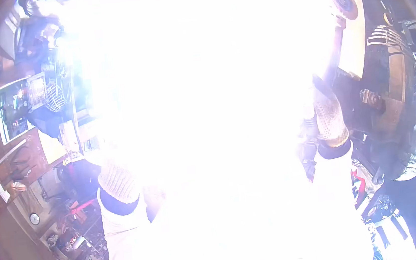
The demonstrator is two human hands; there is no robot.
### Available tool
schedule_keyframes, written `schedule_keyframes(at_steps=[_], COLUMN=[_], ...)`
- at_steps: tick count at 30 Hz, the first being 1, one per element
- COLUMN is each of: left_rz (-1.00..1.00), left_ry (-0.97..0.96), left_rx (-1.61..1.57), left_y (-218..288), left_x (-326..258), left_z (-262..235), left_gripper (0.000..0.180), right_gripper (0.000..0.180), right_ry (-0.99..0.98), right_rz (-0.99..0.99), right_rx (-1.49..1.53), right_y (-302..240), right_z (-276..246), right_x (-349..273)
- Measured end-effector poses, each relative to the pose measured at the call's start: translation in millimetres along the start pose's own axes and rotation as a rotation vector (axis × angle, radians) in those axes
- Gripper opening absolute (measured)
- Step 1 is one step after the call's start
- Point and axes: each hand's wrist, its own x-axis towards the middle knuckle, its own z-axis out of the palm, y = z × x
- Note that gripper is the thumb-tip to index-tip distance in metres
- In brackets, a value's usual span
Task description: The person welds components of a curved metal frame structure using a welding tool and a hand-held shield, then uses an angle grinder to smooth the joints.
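A huge white glare fills the middle of the head view and hides whatever lies between my hands. At its left edge, my left hand (118, 183) shows only as a light knitted glove at the wrist, with a dark band below it. Its fingers are lost in the brightness. On the right, my right hand (331, 115) wears a similar knitted glove, and its fingers and anything in them cannot be made out. Both white sleeves (125, 243) reach up from the lower edge. Beyond the right glove, a round disc with a bluish centre (344, 3) overlaps a pale yellowish board (354, 45).
A wire-mesh guard shape (54, 97) and a framed dark panel (14, 109) are at the left. A small round dial (34, 218) sits lower left. Pale curved prongs (387, 37) and a small brownish block (371, 98) lie at the right among dark clutter.
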Motion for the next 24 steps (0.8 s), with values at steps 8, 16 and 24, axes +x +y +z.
schedule_keyframes(at_steps=[8, 16, 24], left_rz=[0.226, 0.269, 0.44], left_ry=[0.105, -0.112, 0.203], left_rx=[0.377, 0.981, 1.233], left_y=[29, 38, -3], left_x=[27, 20, -7], left_z=[-4, -23, 22], left_gripper=[0.023, 0.034, 0.046], right_gripper=[0.044, 0.042, 0.039], right_ry=[0.109, -0.006, 0.077], right_rz=[0.454, 0.525, 0.264], right_rx=[1.001, 0.564, 0.186], right_y=[2, -11, -6], right_z=[5, 4, 0], right_x=[-4, -1, -9])
